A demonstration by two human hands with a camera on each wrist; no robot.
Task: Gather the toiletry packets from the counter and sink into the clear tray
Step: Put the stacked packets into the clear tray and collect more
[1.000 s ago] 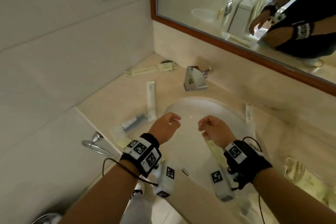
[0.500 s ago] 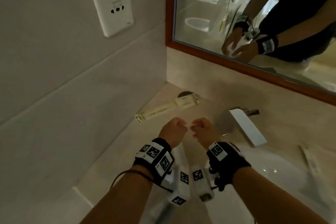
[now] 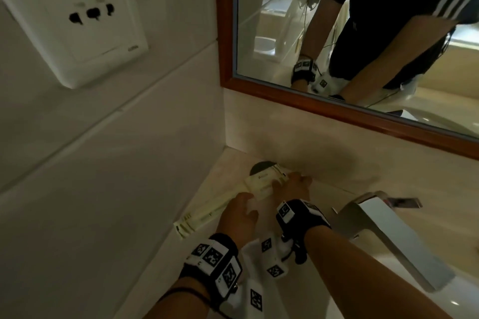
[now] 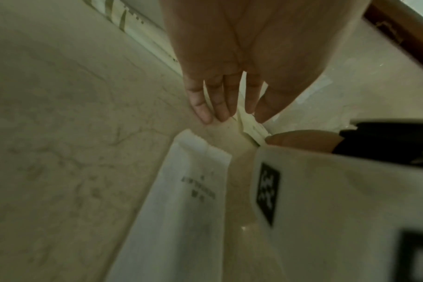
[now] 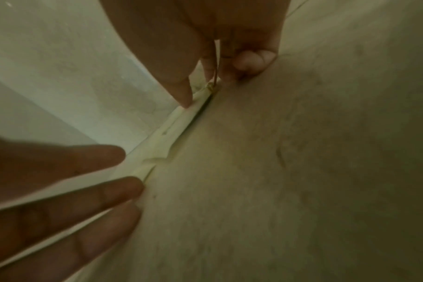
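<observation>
A long pale-yellow toiletry packet (image 3: 261, 184) lies on the beige counter (image 3: 186, 261), in the back left corner against the wall. My right hand (image 3: 290, 181) is at its wide far end. In the right wrist view the thumb and curled fingers of the right hand (image 5: 213, 84) pinch the packet's (image 5: 172, 133) edge. My left hand (image 3: 246, 198) rests with straight fingers on the packet's middle; its fingertips (image 4: 205, 116) touch the counter beside the packet. A second white packet (image 4: 186, 200) with printed text lies under my left wrist. No clear tray is in view.
A chrome faucet (image 3: 388, 235) stands right of my arms, with the white sink basin (image 3: 404, 303) below it. A dark round object (image 3: 260, 166) sits behind the packet. The tiled wall with a socket (image 3: 77, 21) closes the left side; a wood-framed mirror (image 3: 363, 33) hangs behind.
Both hands moved from above the sink basin to the back left corner. Their loosely curled fingers came down onto the long yellow packet, the right hand pinching its end.
</observation>
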